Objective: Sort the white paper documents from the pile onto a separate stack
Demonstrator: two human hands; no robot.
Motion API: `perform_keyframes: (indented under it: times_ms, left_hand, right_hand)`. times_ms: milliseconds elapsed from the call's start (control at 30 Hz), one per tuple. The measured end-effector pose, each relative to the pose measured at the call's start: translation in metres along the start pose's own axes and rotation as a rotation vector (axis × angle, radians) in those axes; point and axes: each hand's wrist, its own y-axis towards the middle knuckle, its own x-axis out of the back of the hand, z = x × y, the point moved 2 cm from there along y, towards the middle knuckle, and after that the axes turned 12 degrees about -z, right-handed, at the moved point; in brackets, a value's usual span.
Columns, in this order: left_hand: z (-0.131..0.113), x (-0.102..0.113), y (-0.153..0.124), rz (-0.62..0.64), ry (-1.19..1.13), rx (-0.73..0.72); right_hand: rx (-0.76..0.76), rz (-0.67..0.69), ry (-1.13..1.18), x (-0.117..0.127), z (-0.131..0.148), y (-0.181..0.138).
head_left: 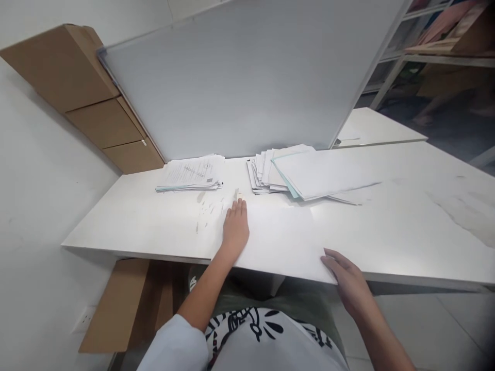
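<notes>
My left hand (235, 226) lies flat on the white table (406, 226), fingers stretched out together, pressing the left edge of a white sheet of paper (282, 234) that lies in front of me. My right hand (346, 281) rests at the table's near edge, fingers open, touching the sheet's near right corner. Neither hand grips anything. Beyond my left hand sits a neat stack of printed papers (191, 173). A looser, fanned pile of white and pale blue sheets (305, 172) lies further right.
A large whiteboard (247, 77) leans upright at the table's back. Cardboard boxes (88, 98) are stacked against the left wall, and flat cardboard (116, 309) stands under the table. A second white table (375, 129) and metal shelving (425, 46) are at the back right.
</notes>
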Motion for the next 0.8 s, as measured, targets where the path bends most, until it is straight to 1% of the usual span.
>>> perform_keyframes:
  times_ms: [100,167,300,433,567,700,800]
  left_hand:
    - [-0.004,-0.019,-0.003,0.007,0.031,0.021]
    - [-0.002,-0.027,-0.006,-0.009,0.046,0.028]
    - [-0.002,-0.037,-0.011,-0.051,0.089,0.043]
    - [-0.005,-0.043,-0.013,-0.111,0.117,0.05]
    - [-0.008,-0.044,-0.01,-0.118,0.151,0.034]
    - [-0.01,-0.037,0.004,-0.014,0.143,-0.048]
    - [-0.008,-0.026,0.016,0.013,0.083,-0.093]
  right_hand:
    - [-0.068,0.032,0.054,0.0,-0.005,0.001]
    - [-0.08,0.036,0.059,-0.001,-0.007,0.002]
    - [-0.097,0.029,0.053,-0.002,-0.005,0.004]
    - [-0.101,0.065,0.054,-0.001,-0.005,0.006]
    - [-0.052,0.049,0.02,0.002,-0.009,0.008]
    - [-0.036,0.077,0.05,0.0,-0.008,0.006]
    - [-0.024,0.089,0.037,0.0,-0.004,0.001]
